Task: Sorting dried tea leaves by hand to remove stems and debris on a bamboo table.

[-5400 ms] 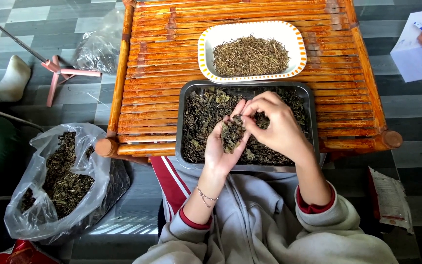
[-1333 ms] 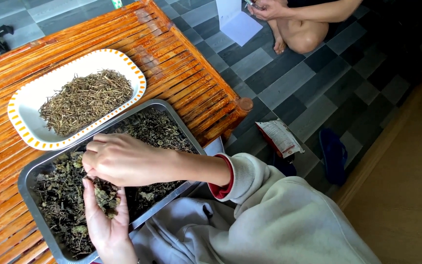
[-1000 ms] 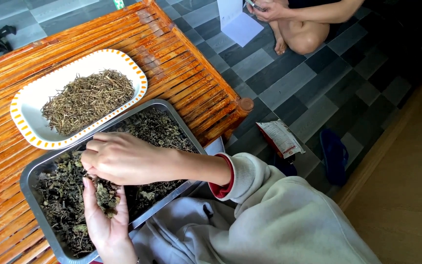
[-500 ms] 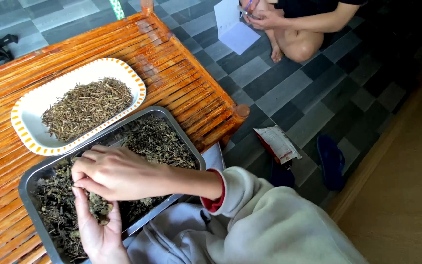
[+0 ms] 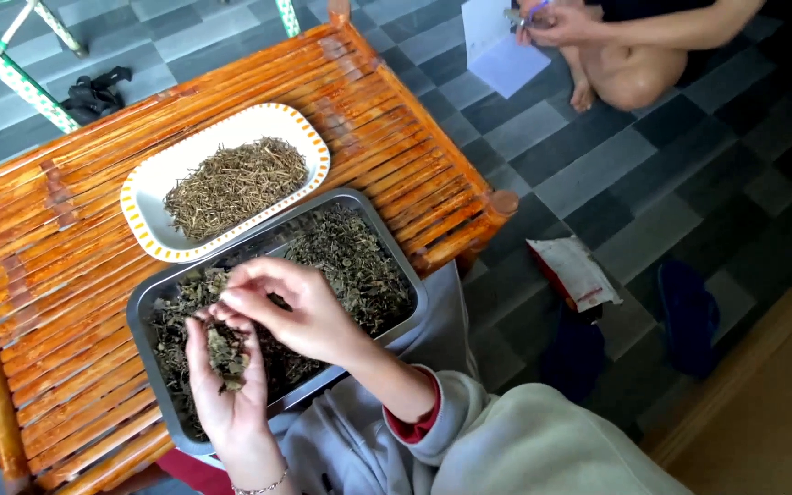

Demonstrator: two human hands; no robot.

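A small heap of dried leaves (image 5: 227,356) is cupped in the open left hand (image 5: 224,385) over the metal tray (image 5: 150,344) on the desk (image 5: 48,275). A bit is pinched by the right hand (image 5: 291,307) (fingers nearly closed). Crumbs could be spilled onto the lap if the palm tilts.

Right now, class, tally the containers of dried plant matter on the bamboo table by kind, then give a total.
White dish with orange-dotted rim: 1
Metal tray: 1
Total: 2
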